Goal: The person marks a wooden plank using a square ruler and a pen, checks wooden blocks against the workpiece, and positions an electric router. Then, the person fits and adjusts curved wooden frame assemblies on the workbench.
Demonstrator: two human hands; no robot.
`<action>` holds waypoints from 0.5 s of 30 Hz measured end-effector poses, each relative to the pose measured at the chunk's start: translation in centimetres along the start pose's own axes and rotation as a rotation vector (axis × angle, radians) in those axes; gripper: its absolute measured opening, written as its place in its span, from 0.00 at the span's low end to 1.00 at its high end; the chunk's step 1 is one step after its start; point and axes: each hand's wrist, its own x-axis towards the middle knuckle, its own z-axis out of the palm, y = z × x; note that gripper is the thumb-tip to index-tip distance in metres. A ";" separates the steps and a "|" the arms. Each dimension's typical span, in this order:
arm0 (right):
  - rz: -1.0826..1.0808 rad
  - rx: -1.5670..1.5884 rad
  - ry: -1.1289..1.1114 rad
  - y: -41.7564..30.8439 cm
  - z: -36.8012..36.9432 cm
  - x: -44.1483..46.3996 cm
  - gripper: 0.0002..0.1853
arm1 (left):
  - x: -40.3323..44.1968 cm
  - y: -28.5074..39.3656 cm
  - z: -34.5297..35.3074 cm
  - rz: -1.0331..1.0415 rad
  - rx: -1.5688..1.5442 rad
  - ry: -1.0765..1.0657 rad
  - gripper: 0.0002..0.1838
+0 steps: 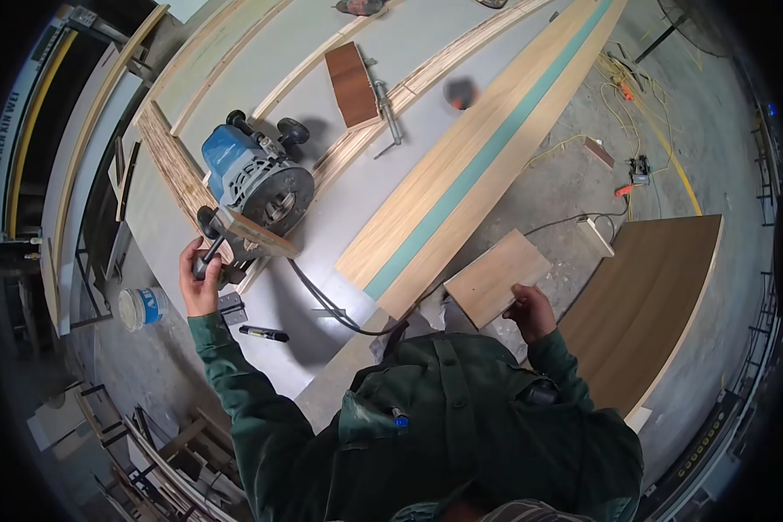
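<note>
A blue router (252,170) lies on its side on the pale worktop, its round dark base turned toward me. At its near side, my left hand (202,278) is closed around a dark-handled tool (213,254) with a metal rod. A short wooden strip (254,230) stands against the router base, just beyond my fingers; how it is attached I cannot make out. On my right, a flat light-brown board (496,274) is gripped at its near edge by my right hand (531,311), fingers bent at the rim.
A long pale panel with a green stripe (448,209) runs across the worktop. Beyond lie curved wooden strips (444,65), a reddish-brown block (352,85) and a clamp (387,113). Nearer are a black marker-like object (264,333) and a cable (326,304). A curved brown panel (648,304) stands right.
</note>
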 end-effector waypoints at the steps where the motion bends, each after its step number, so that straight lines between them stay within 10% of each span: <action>1: 0.008 -0.015 0.003 0.1 0.0 0.1 0.12 | -0.3 -0.6 0.0 0.013 0.008 0.030 0.23; 9: 0.015 -0.048 -0.016 0.3 0.5 0.2 0.13 | -7.1 2.5 7.7 0.280 0.540 0.714 0.36; 15: 0.042 -0.104 0.061 1.0 -0.7 0.6 0.13 | -13.2 6.8 20.6 0.221 0.625 -0.249 0.59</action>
